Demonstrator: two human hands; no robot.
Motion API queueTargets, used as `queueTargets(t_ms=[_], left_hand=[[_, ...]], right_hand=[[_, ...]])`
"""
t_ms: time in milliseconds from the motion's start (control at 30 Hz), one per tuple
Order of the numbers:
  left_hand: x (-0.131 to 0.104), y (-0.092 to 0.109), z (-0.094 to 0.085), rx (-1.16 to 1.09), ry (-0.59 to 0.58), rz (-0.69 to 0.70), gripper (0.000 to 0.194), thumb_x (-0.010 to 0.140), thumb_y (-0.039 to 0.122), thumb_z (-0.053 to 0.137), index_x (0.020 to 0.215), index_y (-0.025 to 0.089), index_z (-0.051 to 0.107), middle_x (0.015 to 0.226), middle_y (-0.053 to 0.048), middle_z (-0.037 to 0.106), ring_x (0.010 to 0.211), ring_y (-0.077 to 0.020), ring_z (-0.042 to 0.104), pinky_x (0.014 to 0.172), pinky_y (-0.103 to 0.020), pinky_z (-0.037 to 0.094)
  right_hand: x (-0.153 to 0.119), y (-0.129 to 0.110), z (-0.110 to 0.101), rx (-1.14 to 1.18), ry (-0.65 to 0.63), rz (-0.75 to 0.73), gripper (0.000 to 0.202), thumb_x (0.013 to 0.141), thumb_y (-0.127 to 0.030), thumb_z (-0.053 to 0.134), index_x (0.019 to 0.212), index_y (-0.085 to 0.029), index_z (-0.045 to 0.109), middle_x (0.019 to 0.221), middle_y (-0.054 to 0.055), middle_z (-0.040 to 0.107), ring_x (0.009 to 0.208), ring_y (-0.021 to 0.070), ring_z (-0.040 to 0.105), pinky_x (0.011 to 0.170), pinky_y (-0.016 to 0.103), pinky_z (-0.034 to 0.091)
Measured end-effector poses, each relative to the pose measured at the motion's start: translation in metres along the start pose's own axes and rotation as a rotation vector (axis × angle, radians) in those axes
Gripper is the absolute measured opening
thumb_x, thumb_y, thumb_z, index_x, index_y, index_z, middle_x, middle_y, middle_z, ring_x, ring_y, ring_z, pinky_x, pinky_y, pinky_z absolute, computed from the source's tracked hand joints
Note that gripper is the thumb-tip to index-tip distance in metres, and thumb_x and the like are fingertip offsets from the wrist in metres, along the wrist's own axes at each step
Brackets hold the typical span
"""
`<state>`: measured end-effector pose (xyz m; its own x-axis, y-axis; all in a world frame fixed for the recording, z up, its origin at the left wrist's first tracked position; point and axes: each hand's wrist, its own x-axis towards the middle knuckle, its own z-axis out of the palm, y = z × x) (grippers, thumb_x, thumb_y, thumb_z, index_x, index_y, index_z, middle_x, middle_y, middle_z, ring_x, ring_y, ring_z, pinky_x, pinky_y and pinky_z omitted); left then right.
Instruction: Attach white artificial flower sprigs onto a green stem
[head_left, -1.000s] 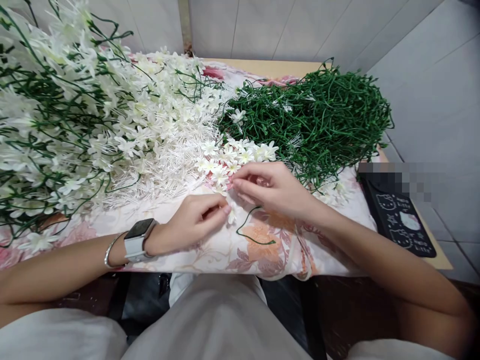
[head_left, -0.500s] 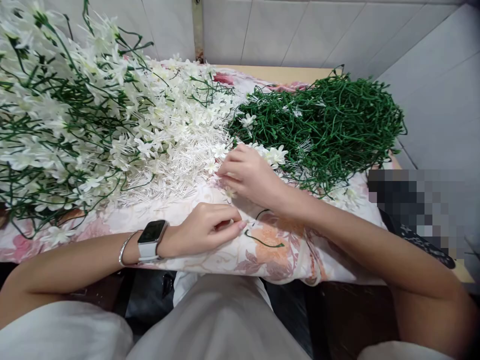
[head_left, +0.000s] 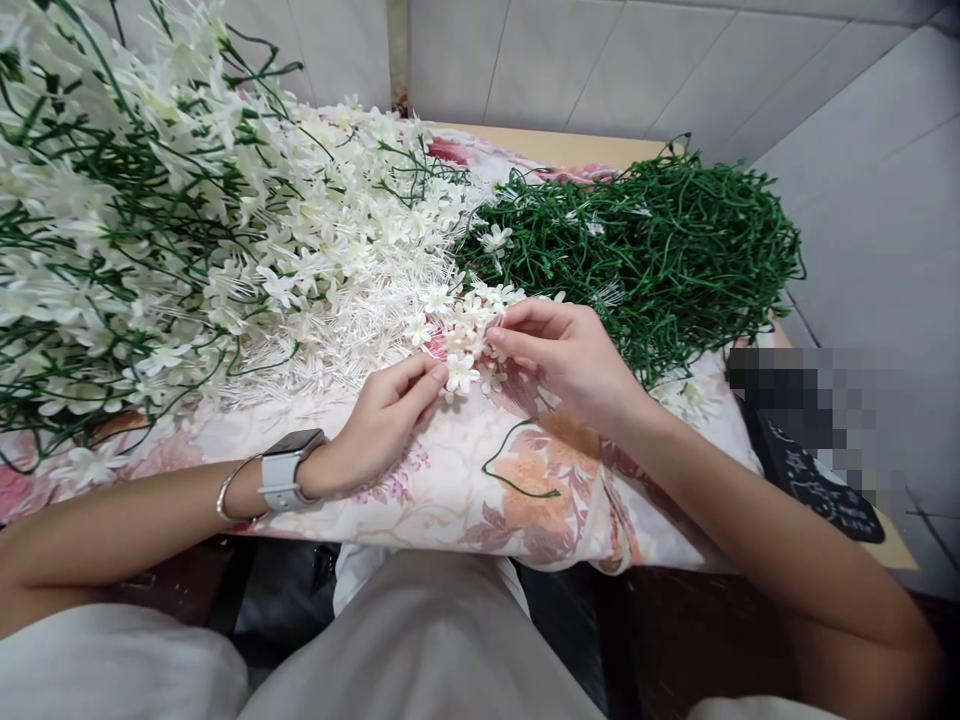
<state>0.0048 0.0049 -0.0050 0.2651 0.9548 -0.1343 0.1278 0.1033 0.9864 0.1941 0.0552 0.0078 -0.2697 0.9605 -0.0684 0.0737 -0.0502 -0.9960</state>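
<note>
My left hand (head_left: 394, 408), with a watch on its wrist, is closed in a pinch. A white artificial flower (head_left: 460, 375) with open petals shows at its fingertips. Across from it, my right hand (head_left: 574, 350) has thumb and index finger pinched together beside a small cluster of white flowers (head_left: 471, 318). What is between the right fingertips, if anything, is too small to tell. A loose green stem (head_left: 517, 488), bent in a hook, lies on the floral cloth (head_left: 442, 500) in front of my hands.
White flowers on green stems (head_left: 112, 250) are heaped high at the left. Thin white pieces (head_left: 322, 345) lie beside them. A bundle of bare green stems (head_left: 645, 250) fills the back right. A dark patterned object (head_left: 817, 480) lies at the right edge, before a tiled wall (head_left: 570, 60).
My left hand has moved up from the loose stem to a white flower. My right hand has shifted right, uncovering the small flower cluster.
</note>
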Motion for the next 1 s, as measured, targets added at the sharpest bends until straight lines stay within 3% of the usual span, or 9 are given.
queueTargets(t_ms=[133,233,367,533,667,767,1000], left_hand=[[0.001,0.000,-0.001,-0.076,-0.008,-0.025,0.033,0.091,0.037,0.048,0.065,0.017,0.044,0.054,0.005,0.039,0.047,-0.0058,0.035,0.044,-0.020,0.026],[0.001,-0.002,-0.001,-0.109,-0.021,-0.040,0.032,0.091,0.036,0.048,0.067,0.017,0.044,0.055,0.005,0.039,0.047,-0.0057,0.035,0.045,-0.021,0.026],[0.001,-0.003,-0.001,-0.119,-0.028,-0.034,0.032,0.092,0.036,0.047,0.067,0.017,0.044,0.056,0.005,0.040,0.049,-0.0060,0.036,0.047,-0.021,0.028],[0.001,-0.002,-0.001,-0.091,-0.037,-0.042,0.031,0.091,0.037,0.048,0.069,0.017,0.045,0.056,0.005,0.040,0.049,-0.0063,0.036,0.047,-0.022,0.027],[0.000,0.000,-0.001,-0.042,-0.079,-0.038,0.030,0.092,0.039,0.046,0.072,0.017,0.048,0.056,0.005,0.042,0.050,-0.0066,0.036,0.047,-0.021,0.029],[-0.001,0.000,0.000,-0.010,-0.085,-0.011,0.029,0.092,0.039,0.046,0.074,0.017,0.050,0.057,0.005,0.043,0.051,-0.0065,0.038,0.048,-0.021,0.030],[0.001,-0.003,0.000,-0.012,-0.087,0.008,0.026,0.093,0.040,0.045,0.079,0.018,0.051,0.060,0.005,0.045,0.053,-0.0064,0.038,0.049,-0.020,0.031]], right_hand=[[0.001,0.003,-0.005,0.081,0.059,0.013,0.019,0.067,-0.026,0.076,0.070,-0.016,0.060,0.061,-0.003,0.057,0.049,0.0049,0.045,0.043,0.019,0.030],[0.001,0.002,-0.007,0.119,0.049,0.033,0.020,0.067,-0.025,0.076,0.070,-0.016,0.059,0.056,-0.006,0.052,0.044,0.0031,0.036,0.040,0.019,0.024],[-0.002,0.000,-0.005,0.117,0.015,0.037,0.019,0.068,-0.024,0.074,0.075,-0.017,0.058,0.057,-0.006,0.051,0.044,0.0033,0.036,0.040,0.019,0.025],[-0.013,-0.007,0.003,-0.092,0.029,-0.146,0.014,0.070,-0.021,0.072,0.074,-0.018,0.058,0.072,-0.001,0.060,0.062,0.0095,0.055,0.052,0.022,0.045],[-0.023,-0.010,0.007,-0.437,0.057,-0.361,0.004,0.077,-0.016,0.064,0.075,-0.019,0.061,0.072,0.000,0.062,0.059,0.0088,0.052,0.051,0.022,0.042],[-0.026,-0.009,0.008,-0.592,0.022,-0.489,0.008,0.078,-0.011,0.060,0.076,-0.019,0.062,0.072,-0.001,0.064,0.056,0.0075,0.049,0.052,0.022,0.040],[-0.026,-0.009,0.006,-0.613,-0.047,-0.517,0.011,0.081,-0.010,0.056,0.077,-0.019,0.061,0.075,-0.001,0.065,0.060,0.0095,0.054,0.056,0.023,0.041]])
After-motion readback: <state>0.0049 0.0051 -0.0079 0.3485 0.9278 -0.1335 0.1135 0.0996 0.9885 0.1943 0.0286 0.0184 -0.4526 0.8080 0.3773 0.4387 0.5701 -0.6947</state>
